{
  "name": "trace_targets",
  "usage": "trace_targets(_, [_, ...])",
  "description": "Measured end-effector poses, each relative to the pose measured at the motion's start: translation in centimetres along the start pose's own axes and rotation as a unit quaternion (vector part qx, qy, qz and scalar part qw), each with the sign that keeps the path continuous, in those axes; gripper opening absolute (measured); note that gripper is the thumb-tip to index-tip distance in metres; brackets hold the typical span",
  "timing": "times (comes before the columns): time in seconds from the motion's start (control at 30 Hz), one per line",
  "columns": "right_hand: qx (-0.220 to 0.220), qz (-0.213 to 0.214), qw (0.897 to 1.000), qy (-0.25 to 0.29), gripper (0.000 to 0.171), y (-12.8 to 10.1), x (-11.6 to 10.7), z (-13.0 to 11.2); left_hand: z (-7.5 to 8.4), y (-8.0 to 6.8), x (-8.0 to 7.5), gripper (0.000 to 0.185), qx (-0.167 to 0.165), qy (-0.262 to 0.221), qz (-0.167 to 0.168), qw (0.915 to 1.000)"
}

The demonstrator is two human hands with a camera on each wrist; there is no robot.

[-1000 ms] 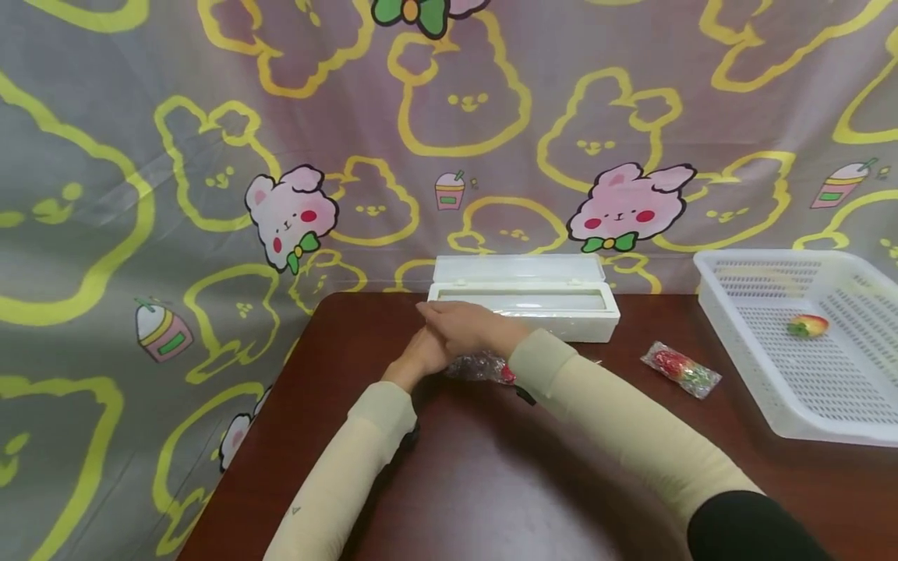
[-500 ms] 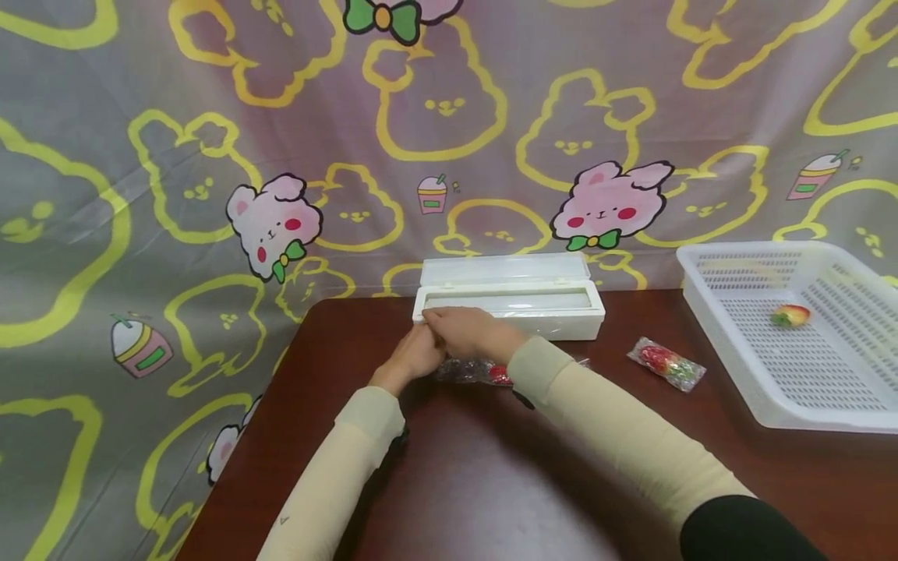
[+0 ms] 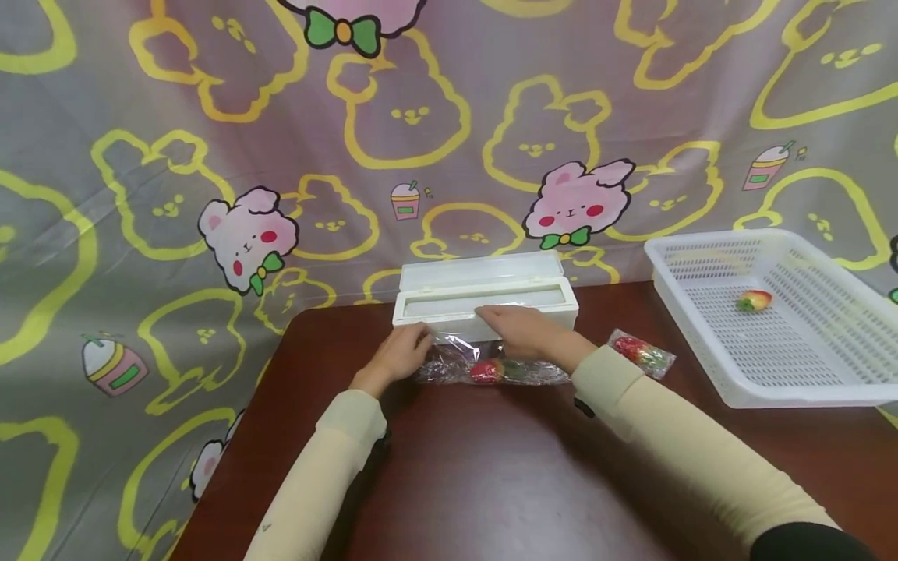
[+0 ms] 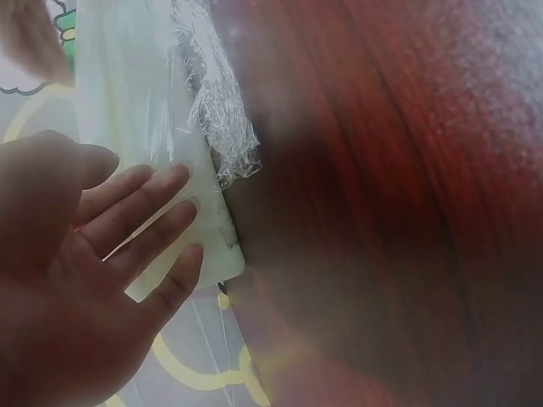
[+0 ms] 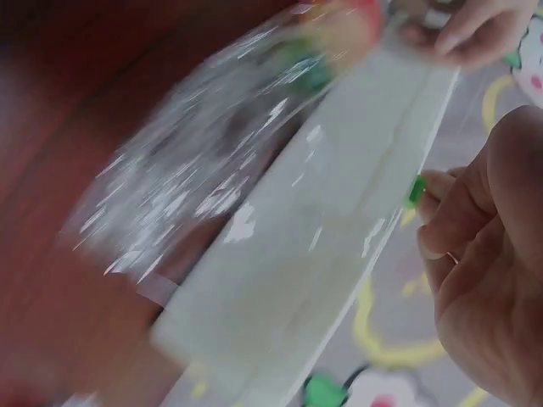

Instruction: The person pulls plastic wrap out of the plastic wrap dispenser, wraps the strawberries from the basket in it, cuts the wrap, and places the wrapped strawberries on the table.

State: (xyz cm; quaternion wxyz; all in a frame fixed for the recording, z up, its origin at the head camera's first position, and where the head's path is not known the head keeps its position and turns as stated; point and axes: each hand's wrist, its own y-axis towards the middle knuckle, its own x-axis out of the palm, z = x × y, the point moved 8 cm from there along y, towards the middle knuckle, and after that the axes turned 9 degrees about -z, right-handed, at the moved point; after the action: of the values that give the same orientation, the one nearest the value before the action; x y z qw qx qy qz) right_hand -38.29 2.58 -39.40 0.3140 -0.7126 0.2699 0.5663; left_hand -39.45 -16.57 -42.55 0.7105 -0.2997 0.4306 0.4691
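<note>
A long white cling film box point(image 3: 547, 318) stands at the table's back with its clear lid raised. Clear film point(image 3: 459, 347) hangs from its front, over a strawberry-like red fruit point(image 3: 486, 371) with green leaves. My left hand point(image 3: 400, 354) is at the box's left end; in the left wrist view its fingers point(image 4: 144, 203) are straight and spread, overlapping the box. My right hand point(image 3: 526, 335) is at the front edge, near the middle. In the right wrist view the fingers point(image 5: 479, 195) are curled beside the box edge; I cannot tell whether they hold anything.
A white slotted basket point(image 3: 765, 393) on the right holds a red and yellow fruit point(image 3: 754, 301). Between basket and box lies a film-wrapped red fruit point(image 3: 641, 354). A patterned curtain point(image 3: 323, 117) hangs right behind the brown table point(image 3: 477, 483).
My hands were together at the box's left end. The right hand has moved right along the front edge, while the left has stayed at that end. The head view has turned slightly right.
</note>
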Motion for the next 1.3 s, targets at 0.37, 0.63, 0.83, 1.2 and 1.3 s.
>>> trace_targets(0.37, [0.071, 0.067, 0.995, -0.006, 0.060, -9.0, -0.7, 8.8, 0.3, -0.1, -0.4, 0.027, 0.001, 0.004, -0.012, 0.9999])
trace_targets(0.63, [0.042, 0.092, 0.993, 0.055, 0.053, -8.9, -2.0, 9.0, 1.0, -0.4, -0.7, 0.018, 0.055, 0.034, -0.026, 0.9976])
trace_targets(0.83, [-0.013, 0.136, 0.989, 0.065, 0.045, -10.8, -1.5, 7.0, 2.3, -3.0, 0.1, 0.010, 0.109, 0.084, -0.062, 0.9886])
trace_targets(1.2, [-0.081, 0.129, 0.965, -0.213, 0.015, -9.6, 4.9, 2.5, 3.7, -4.6, 3.2, 0.018, 0.150, 0.250, -0.064, 0.9544])
trace_targets(1.3, [-0.078, 0.141, 0.959, -0.234, 0.016, -9.1, 5.4, 2.9, 3.6, -4.4, 3.5, 0.014, 0.167, 0.284, -0.033, 0.9436])
